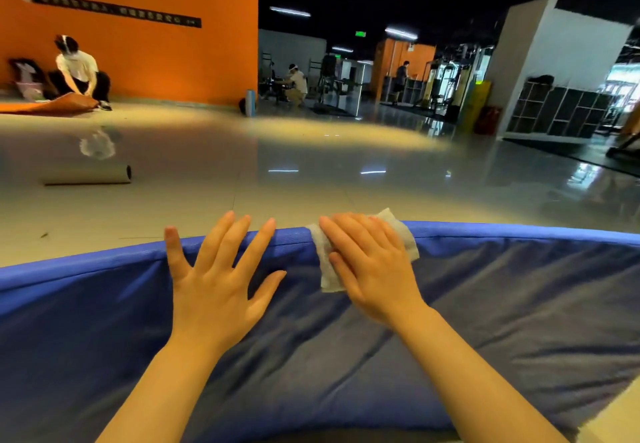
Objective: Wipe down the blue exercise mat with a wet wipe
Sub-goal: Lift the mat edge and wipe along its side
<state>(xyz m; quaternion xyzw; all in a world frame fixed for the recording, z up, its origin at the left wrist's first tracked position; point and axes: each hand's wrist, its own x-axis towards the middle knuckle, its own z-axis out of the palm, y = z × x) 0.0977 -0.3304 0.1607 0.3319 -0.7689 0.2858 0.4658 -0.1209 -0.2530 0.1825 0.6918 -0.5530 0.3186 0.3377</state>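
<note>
Wet wipe (pixel 363 252) under flat right hand (pixel 369 266) at blue mat (pixel 485 304) far edge, left hand (pixel 218 276) splayed flat just beside, holding nothing

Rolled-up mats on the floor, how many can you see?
2: a grey rolled mat lying on the floor at the left, and a blue rolled mat standing by the orange wall's corner. More may be hidden.

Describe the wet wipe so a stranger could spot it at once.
Start at the blue exercise mat filling the foreground and follow its far edge. There the right hand presses flat on the wet wipe, a crumpled white sheet, the only white thing on the mat.
</note>
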